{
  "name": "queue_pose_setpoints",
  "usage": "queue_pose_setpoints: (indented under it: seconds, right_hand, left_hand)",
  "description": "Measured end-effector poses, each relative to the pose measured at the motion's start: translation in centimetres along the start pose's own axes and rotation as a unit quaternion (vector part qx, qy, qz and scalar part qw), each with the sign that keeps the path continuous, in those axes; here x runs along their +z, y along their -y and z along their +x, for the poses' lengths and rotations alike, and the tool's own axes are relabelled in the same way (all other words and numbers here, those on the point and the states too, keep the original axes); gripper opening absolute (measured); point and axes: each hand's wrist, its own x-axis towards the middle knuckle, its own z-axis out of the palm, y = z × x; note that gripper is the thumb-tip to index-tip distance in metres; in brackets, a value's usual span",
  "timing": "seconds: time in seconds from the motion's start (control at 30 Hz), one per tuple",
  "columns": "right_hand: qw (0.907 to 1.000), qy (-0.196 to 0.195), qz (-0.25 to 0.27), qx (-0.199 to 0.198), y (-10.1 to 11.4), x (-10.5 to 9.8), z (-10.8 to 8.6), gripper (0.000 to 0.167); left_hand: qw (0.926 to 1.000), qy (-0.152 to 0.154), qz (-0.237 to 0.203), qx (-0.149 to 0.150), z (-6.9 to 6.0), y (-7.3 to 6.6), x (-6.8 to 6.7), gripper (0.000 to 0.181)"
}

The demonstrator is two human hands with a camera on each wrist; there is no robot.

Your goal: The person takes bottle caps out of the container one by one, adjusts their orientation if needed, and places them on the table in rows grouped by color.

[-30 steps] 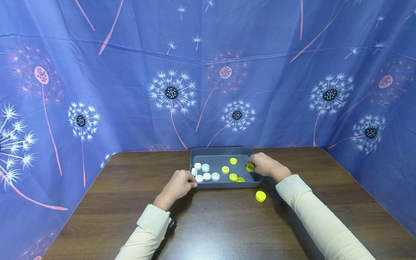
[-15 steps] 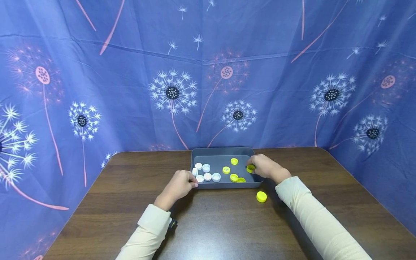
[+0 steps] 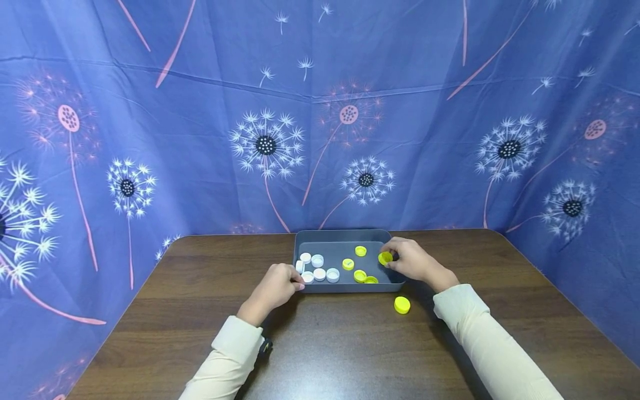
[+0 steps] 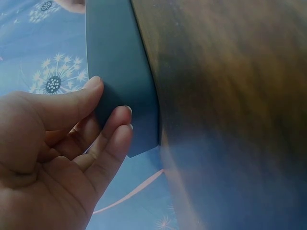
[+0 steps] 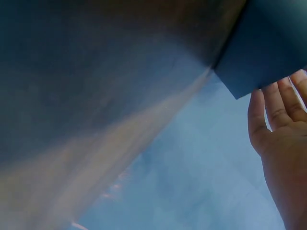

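While the gray tray was gripped at its near left corner by the left hand, a yellow bottle cap was pinched by the right hand at the tray's right end, light, steady pressure being judged advisable.

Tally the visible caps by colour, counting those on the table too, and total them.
White caps: 6, all in the tray
Yellow caps: 6, one of them on the table
Total: 12 visible
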Motion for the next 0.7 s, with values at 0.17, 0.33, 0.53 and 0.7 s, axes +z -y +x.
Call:
queue_pose_setpoints:
  seconds: [0.17,0.33,0.53,0.7]
  right_hand:
    - [0.9972,-0.028,0.066,0.024,0.9,-0.4,-1.4,0.028]
    - [0.992,-0.047,0.116,0.023,2.3,-0.7,-3.0,0.03]
    - [0.986,-0.061,0.155,0.008,3.1,-0.9,-4.8,0.034]
    - [0.9765,-0.056,0.203,-0.044,3.5,-1.2,-6.0,0.038]
  left_hand:
    - [1.0,0.001,0.0,-0.003,0.0,-0.1,0.0,0.009]
    - [1.0,0.002,0.002,-0.009,0.0,-0.2,0.0,0.009]
    - [1.0,0.001,0.002,-0.005,0.0,-0.2,0.0,0.008]
    - [1.0,0.001,0.004,-0.004,0.0,-0.1,0.0,0.009]
